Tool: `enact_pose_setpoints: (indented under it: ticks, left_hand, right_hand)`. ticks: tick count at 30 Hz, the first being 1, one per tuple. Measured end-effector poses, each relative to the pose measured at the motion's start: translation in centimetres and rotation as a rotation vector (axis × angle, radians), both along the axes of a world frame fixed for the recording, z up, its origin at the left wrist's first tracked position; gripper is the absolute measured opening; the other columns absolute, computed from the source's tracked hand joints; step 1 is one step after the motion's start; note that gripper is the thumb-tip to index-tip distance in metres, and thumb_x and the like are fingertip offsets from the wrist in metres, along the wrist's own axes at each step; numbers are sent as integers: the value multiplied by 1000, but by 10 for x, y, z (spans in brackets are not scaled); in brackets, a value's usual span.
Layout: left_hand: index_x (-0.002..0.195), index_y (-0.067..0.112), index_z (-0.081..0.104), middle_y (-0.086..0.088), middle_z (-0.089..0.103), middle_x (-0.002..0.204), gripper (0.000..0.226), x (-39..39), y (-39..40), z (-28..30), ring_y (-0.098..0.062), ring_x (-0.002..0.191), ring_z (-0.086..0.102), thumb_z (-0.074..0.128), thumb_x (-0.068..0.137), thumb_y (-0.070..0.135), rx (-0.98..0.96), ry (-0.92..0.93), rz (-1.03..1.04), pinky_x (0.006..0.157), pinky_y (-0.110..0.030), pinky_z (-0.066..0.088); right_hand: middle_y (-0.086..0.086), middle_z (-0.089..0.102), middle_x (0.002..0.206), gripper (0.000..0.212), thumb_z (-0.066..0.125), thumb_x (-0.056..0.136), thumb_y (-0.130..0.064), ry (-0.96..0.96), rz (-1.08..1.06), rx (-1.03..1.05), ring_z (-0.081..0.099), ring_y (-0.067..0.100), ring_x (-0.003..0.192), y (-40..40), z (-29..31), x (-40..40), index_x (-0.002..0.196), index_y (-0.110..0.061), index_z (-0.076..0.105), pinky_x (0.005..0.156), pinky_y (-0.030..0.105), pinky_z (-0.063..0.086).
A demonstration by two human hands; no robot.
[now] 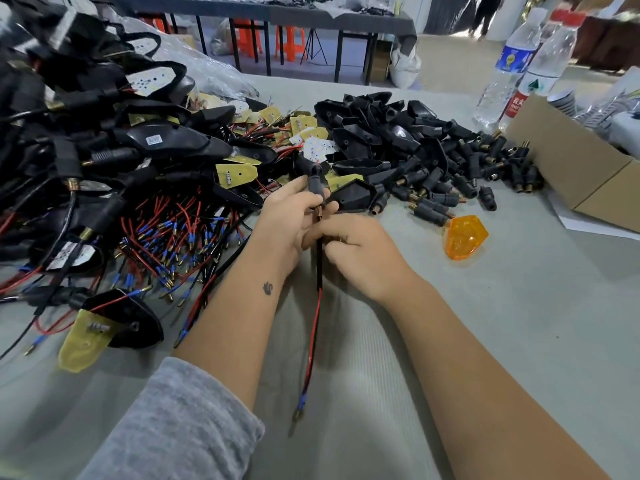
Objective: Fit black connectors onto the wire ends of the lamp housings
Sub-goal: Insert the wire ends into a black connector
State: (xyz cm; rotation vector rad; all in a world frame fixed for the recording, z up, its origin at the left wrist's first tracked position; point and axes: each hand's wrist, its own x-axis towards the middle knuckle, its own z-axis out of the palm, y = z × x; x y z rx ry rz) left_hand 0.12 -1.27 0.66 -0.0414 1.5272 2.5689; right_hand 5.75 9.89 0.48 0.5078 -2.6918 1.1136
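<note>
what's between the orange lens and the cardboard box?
Head view: bare grey table cloth lies between the orange lens and the cardboard box; a white sheet edge pokes out beneath the box.

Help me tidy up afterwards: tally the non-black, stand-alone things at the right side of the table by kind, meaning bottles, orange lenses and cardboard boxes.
Water bottles: 2, one with a blue label and one with a red and white label
Orange lens: 1
Cardboard box: 1
Total: 4
</note>
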Motion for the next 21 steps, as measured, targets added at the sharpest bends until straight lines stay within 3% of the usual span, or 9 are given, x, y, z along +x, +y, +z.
enact_pose_setpoints:
  ticks: [6, 10, 13, 17, 21]
  left_hand:
    - [97, 8, 62, -8, 65, 76, 32, 3, -1, 3, -16, 52, 63, 37, 92, -10, 132, -42, 7, 53, -24, 55]
    - [109, 7, 54, -8, 62, 79, 16, 5, -3, 4, -12, 46, 53, 40, 103, 10, 219, -55, 31, 40, -18, 38]
    - [115, 13, 57, -3, 57, 74, 21, 5, -4, 3, -9, 45, 46, 40, 103, 9, 118, 11, 51, 36, -15, 31]
    - [125, 21, 56, 1, 57, 77, 31, 7, -3, 0, -5, 47, 41, 42, 102, 6, -128, 131, 6, 37, -13, 28]
    - [123, 29, 57, 5, 57, 73, 32, 9, 0, 0, -5, 48, 37, 44, 101, 9, -268, 183, -121, 39, -14, 23]
  right_hand:
    - [4, 69, 75, 31, 46, 68, -30, -42, -39, -52, 62, 26, 80, -5, 1, 6, 72, -16, 73, 75, 44, 50]
    - [2, 69, 72, 30, 48, 66, -32, -83, -8, -31, 62, 23, 81, -12, -1, 9, 70, -16, 73, 76, 42, 51]
    - [6, 67, 70, 23, 50, 68, -33, -92, 8, -106, 65, 27, 91, -15, -3, 10, 67, -19, 69, 82, 45, 51]
    - [3, 60, 65, 14, 53, 81, -30, 129, -211, -419, 53, 21, 61, -11, 1, 6, 78, -21, 63, 62, 38, 46]
    - [7, 54, 66, 8, 60, 90, -21, 208, -411, -584, 50, 19, 61, 3, 5, -2, 90, -29, 60, 65, 43, 47]
